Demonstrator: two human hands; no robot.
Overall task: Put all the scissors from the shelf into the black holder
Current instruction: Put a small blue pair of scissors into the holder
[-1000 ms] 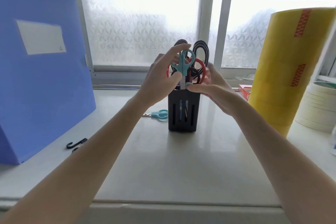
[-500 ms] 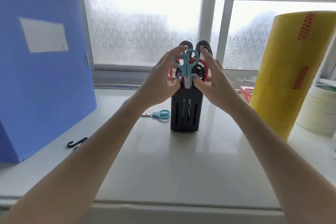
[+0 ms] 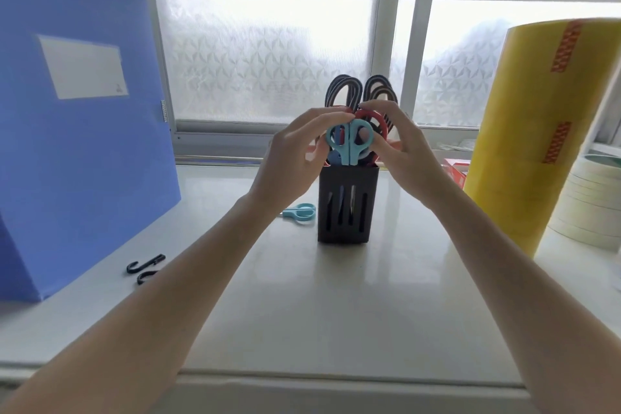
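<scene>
Gripping the teal scissors [image 3: 349, 144] standing in the black holder [image 3: 347, 205], left hand [image 3: 295, 158] and right hand [image 3: 400, 148] pinch its handles; 1 more teal pair [image 3: 300, 212] lies on the shelf [image 3: 302, 306].

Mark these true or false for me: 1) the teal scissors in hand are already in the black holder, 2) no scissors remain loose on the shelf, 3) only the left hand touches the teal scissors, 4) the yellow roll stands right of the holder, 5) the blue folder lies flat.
1. True: the teal scissors stand blades-down in the black holder, handles above the rim.
2. False: another teal pair lies on the shelf left of the holder.
3. False: the left hand and right hand both grip the handles.
4. True: the yellow roll stands to the right.
5. False: the blue folder stands upright at left.
</scene>
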